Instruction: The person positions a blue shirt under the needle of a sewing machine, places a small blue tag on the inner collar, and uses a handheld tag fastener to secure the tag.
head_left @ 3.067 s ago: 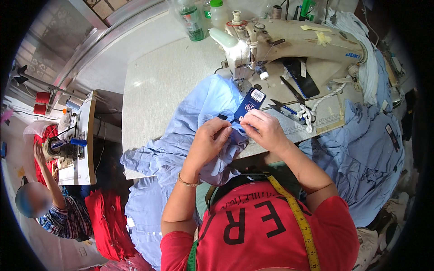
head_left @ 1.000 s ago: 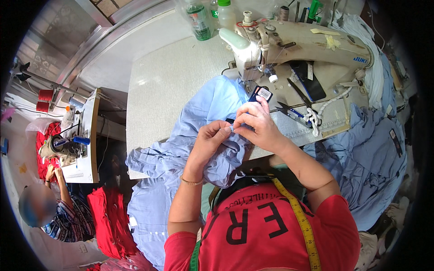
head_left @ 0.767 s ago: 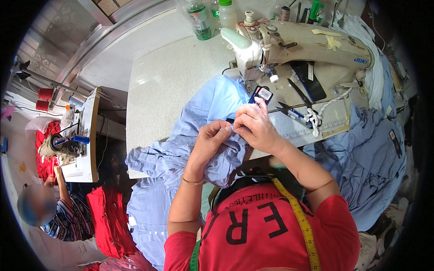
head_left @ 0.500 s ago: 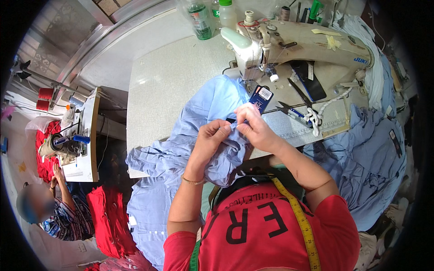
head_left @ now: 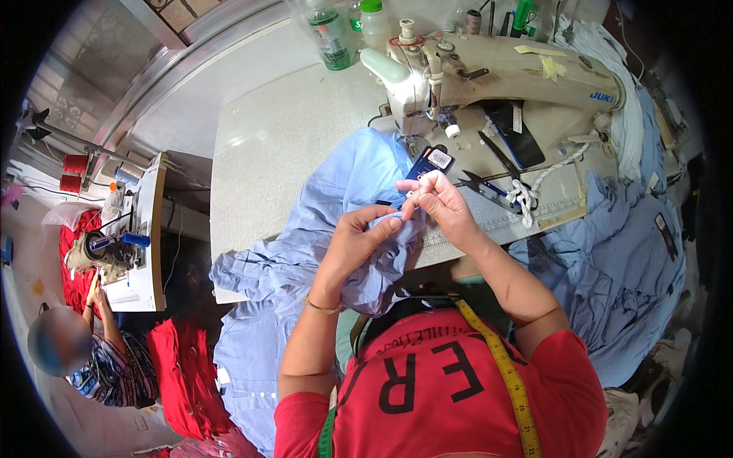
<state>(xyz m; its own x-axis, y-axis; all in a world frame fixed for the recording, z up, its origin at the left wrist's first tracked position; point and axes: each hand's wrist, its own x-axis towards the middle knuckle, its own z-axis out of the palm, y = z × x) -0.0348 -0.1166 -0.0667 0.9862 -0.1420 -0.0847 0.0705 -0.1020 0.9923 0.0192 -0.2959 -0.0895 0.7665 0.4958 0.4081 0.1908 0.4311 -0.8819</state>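
A light blue garment (head_left: 328, 195) lies bunched over the front edge of the sewing table, its far end by the needle area of the sewing machine (head_left: 527, 72). My left hand (head_left: 363, 238) pinches a fold of it between thumb and forefinger. Just right of that pinch, my right hand (head_left: 443, 212) is raised slightly off the cloth. Its thumb presses against bent fingers while one finger points left; anything between them is too small to make out. Behind my right hand lies a dark blue hang tag (head_left: 437, 159) with a white sticker. A small black label (head_left: 382, 203) shows on the garment.
Thread snips (head_left: 489, 188), dark scissors (head_left: 500, 154), a phone (head_left: 519, 137) and knotted white cord (head_left: 525, 200) lie right of my hands. Bottles (head_left: 330, 38) stand at the back. More blue garments (head_left: 611, 267) hang at right. At far left, a person works red cloth at another machine (head_left: 99, 248).
My right hand has drawn a little up and right from my left, its fingers rearranged and partly lifted. My left hand keeps its pinch on the blue garment. The view has shifted slightly.
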